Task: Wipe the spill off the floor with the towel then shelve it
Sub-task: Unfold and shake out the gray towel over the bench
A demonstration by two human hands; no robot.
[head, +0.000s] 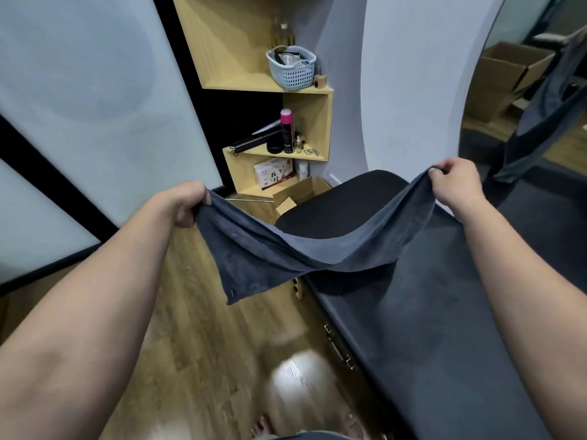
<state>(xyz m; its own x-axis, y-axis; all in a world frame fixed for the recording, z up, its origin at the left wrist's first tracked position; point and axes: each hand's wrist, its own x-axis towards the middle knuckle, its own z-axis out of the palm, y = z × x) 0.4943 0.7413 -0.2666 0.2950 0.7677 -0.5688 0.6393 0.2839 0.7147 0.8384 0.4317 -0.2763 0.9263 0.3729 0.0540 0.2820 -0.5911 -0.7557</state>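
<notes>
A dark grey-blue towel hangs spread in the air between my two hands, sagging in the middle above the floor and the end of a black padded bed. My left hand grips its left corner and my right hand pinches its right corner. The wooden corner shelf stands ahead against the wall. The wooden floor lies below, with a bright glare patch near my feet; no spill is plainly visible.
The black padded bed fills the right side. On the shelf stand a blue basket, a pink-capped can, bottles and a box. An open cardboard box sits on the floor. A mirror is at the right.
</notes>
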